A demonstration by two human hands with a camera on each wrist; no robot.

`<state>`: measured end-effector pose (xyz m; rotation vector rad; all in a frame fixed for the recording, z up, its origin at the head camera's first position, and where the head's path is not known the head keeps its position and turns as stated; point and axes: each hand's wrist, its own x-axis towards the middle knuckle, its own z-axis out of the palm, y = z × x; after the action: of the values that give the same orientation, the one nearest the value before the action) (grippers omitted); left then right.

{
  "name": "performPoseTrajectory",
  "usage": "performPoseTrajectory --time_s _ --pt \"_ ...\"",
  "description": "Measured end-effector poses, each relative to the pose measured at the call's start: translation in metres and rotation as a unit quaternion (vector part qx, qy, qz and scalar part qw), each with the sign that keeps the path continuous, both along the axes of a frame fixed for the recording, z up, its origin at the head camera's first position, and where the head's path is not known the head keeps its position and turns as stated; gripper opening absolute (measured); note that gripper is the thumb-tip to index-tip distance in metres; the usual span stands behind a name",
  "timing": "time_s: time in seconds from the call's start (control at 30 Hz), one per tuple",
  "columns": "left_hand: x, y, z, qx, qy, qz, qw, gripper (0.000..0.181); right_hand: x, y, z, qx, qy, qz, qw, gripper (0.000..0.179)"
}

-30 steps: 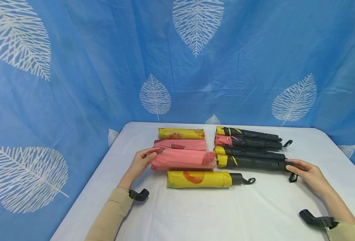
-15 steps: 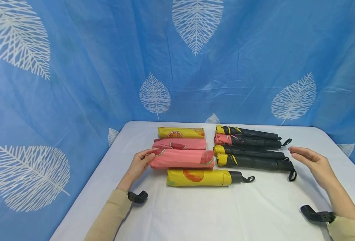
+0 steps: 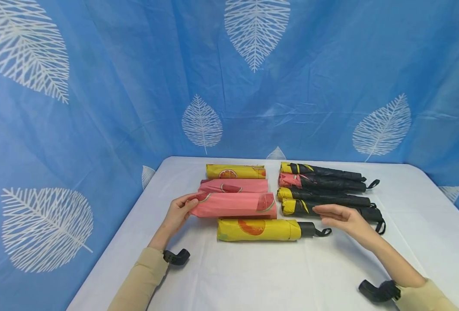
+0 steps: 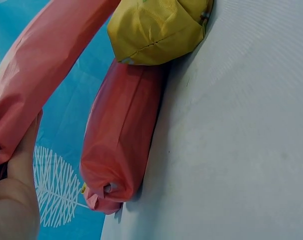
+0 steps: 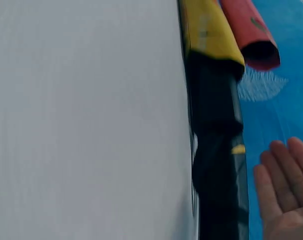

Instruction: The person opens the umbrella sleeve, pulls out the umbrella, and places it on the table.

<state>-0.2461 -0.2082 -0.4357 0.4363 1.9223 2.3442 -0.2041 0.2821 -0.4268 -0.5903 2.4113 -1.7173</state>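
My left hand [image 3: 176, 216] pinches the left end of a pink umbrella sleeve [image 3: 235, 205] with a watermelon print. In the left wrist view the held sleeve [image 4: 41, 65] slants up from my thumb, raised off the table. Its far end shows as a dark hollow opening in the right wrist view, above the pink sleeve's rim [image 5: 261, 52]. My right hand [image 3: 346, 220] holds nothing; its fingers reach left, nearly straight, overlapping the nearest black folded umbrella [image 3: 307, 208] in the head view. A yellow sleeve [image 3: 258, 230] with a black umbrella partly inside lies in front.
Behind the held sleeve lie another pink sleeve [image 3: 249, 185] and a yellow sleeve [image 3: 241, 172]. Several black folded umbrellas with yellow or pink ends, such as the pink-ended umbrella [image 3: 330, 183], lie at the right. A blue leaf-print curtain [image 3: 311, 86] borders the white table [image 3: 253, 276].
My right hand has let go of the nearest black umbrella's handle end, drawn back to the right, then swung left over that umbrella. My left hand keeps hold of the pink sleeve, shifted slightly left.
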Motion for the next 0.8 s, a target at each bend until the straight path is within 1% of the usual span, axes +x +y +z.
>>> performPoseTrajectory --time_s 0.1,0.17,0.23,0.33,0.43,0.53,0.6,0.73,0.8 --pt "0.003 0.0 0.004 -0.004 -0.003 0.004 1.0 0.03 0.0 -0.009 -0.007 -0.001 -0.011 0.016 0.9998 0.039" --pt "0.007 0.001 0.009 -0.009 -0.005 0.008 0.9999 0.028 0.0 -0.012 -0.012 -0.004 -0.02 0.026 0.9994 0.04" --pt "0.01 0.002 0.013 -0.016 -0.007 0.011 0.9998 0.031 -0.001 -0.015 -0.016 -0.007 -0.026 0.037 0.999 0.04" --pt "0.013 0.003 0.019 -0.022 -0.006 0.006 0.9997 0.035 -0.003 -0.018 -0.021 -0.006 -0.03 0.046 0.9985 0.041" --pt "0.013 0.003 0.02 -0.024 -0.006 0.002 0.9997 0.035 -0.004 -0.02 -0.027 0.035 -0.006 0.04 0.9986 0.042" --pt "0.013 0.003 0.019 -0.021 -0.006 0.0 0.9998 0.035 -0.004 -0.022 -0.031 0.099 0.033 0.032 0.9941 0.044" --pt "0.011 0.003 0.016 -0.013 -0.004 -0.003 0.9999 0.029 -0.004 -0.023 -0.033 0.135 0.051 0.023 0.9893 0.045" --pt "0.006 -0.001 0.005 0.0 -0.001 -0.006 1.0 0.025 -0.005 -0.025 -0.034 0.17 0.08 0.016 0.9821 0.046" --pt "0.004 -0.002 0.0 0.002 0.0 -0.004 1.0 0.026 -0.004 -0.027 -0.035 0.176 0.09 0.012 0.9803 0.045"
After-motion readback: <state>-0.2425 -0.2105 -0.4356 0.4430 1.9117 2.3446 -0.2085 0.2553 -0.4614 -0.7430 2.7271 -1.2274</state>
